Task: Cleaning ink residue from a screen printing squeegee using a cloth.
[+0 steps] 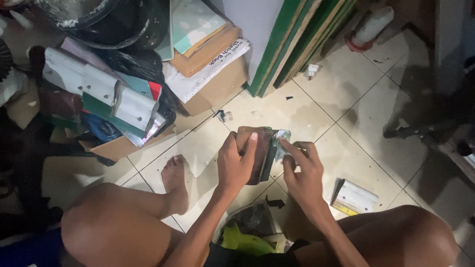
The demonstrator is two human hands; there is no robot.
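Left hand (237, 160) grips one brown pad (257, 153); right hand (302, 170) pinches one silvery scrap (282, 137).

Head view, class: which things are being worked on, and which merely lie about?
In hand:
left hand
right hand
dark brown flat block
small crumpled silvery piece

Lying about:
white wedge-shaped piece on the tiled floor
stack of brown cardboard sheets
green-edged boards

left hand (237, 163) grips brown block (255, 153) | right hand (303, 173) pinches clear wrap (282, 141) | tiled floor (346, 113)
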